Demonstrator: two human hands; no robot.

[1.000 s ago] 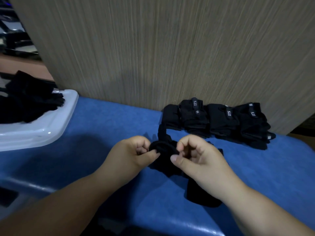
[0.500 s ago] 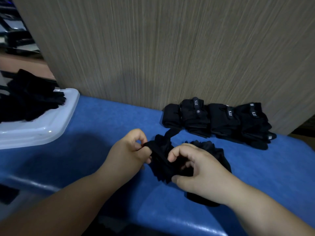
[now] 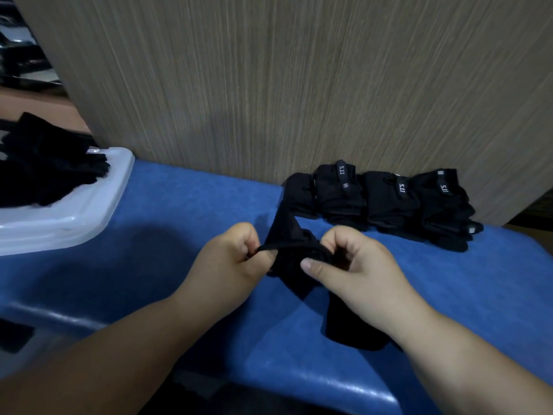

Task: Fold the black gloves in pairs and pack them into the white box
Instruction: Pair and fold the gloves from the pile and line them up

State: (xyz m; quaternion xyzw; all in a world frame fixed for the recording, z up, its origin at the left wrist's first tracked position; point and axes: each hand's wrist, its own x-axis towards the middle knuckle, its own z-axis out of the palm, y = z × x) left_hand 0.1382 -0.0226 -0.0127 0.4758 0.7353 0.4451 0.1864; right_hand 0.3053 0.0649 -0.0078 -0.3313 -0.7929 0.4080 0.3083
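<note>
At the centre of the frame the person's left hand (image 3: 230, 260) and right hand (image 3: 357, 272) meet over a bundled black glove (image 3: 291, 262), held just above the blue bench (image 3: 179, 217). The left hand's fingers (image 3: 243, 235) are curled in tight, pinching a thin edge of the glove's fabric between thumb and forefinger. The right hand's fingers (image 3: 344, 239) are curled too, with the thumb (image 3: 317, 266) pressed against the rolled part of the glove, so both hands have hold of it. A narrow flap of the same fabric rises from the bundle toward the upper right, and a longer dark part of it (image 3: 350, 327) lies on the bench below the right wrist. At the right of the frame, behind the hands, a row of folded black gloves (image 3: 389, 199) with small white lettering on their straps sits on the bench against a wood-grain panel (image 3: 299, 85), well apart from the white box (image 3: 77, 217). That box stands at the left edge of the frame on the bench's far left corner, and a loose heap of black gloves (image 3: 51, 166) lies in it, reaching above its rim. Whether the held bundle is one glove or a pair cannot be told.
</note>
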